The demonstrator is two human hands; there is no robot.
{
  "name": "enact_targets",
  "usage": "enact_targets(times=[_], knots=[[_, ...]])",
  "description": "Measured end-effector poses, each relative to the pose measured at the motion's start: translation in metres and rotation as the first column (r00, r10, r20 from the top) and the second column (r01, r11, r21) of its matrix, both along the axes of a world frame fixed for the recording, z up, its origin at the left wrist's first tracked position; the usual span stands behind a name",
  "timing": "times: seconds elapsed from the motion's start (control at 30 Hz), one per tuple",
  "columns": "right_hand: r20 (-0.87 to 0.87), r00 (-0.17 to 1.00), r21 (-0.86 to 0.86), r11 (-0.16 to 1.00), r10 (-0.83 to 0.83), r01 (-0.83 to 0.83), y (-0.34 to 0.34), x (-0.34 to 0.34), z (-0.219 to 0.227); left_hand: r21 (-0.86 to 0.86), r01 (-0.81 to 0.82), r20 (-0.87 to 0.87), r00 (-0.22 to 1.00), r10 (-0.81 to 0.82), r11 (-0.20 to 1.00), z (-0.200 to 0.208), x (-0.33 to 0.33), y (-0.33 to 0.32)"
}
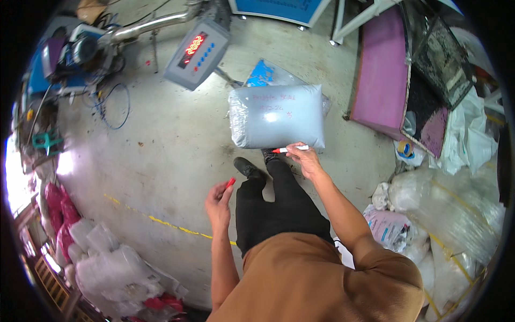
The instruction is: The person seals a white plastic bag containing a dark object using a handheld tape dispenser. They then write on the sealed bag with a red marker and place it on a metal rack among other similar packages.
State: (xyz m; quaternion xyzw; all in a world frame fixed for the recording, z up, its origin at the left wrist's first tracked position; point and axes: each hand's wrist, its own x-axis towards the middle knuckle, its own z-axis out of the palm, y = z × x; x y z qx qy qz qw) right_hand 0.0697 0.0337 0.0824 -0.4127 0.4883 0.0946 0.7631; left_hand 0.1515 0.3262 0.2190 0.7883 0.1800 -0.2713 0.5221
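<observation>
A red marker cap (230, 183) is pinched between the fingers of my left hand (218, 203), held out to the left of my legs. My right hand (301, 159) grips a white marker (292, 149) with a red tip pointing left, just off the near edge of a filled plastic bag. That bag (276, 126) is pale grey-blue, lies flat and has red handwriting on its upper face. Beneath it the platform (287, 77) of a floor scale shows, partly covered in blue. Beyond stands the scale's grey display (197, 55) with lit red digits.
A pink-sided bin (377, 67) stands at the right, with wrapped clear plastic bundles (445, 198) nearer me. Machinery with a motor (86, 51) and a looped blue hose (129, 107) lie at the far left. Plastic bags (115, 268) pile up at the near left.
</observation>
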Motion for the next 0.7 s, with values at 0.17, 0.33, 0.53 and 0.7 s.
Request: enact_targets(times=[0.17,0.33,0.53,0.7], knots=[[0.306,0.951,0.108,0.991,0.046,-0.083,0.012,0.012,0.126,-0.165,0.017,0.162,0.987,0.010,0.986,0.073,-0.005,-0.028],[0.481,0.864,0.124,0.964,0.149,-0.235,0.024,0.001,0.205,-0.326,-0.002,0.248,0.965,0.088,0.946,0.111,-0.043,-0.024],[0.574,0.775,0.042,0.935,0.265,-0.351,0.045,-0.042,0.256,-0.388,-0.030,0.354,0.918,0.179,0.921,0.134,-0.117,-0.008],[0.563,0.720,-0.082,0.894,0.406,-0.441,0.042,-0.111,0.263,-0.444,-0.076,0.351,0.902,0.252,0.893,0.149,-0.201,-0.009]])
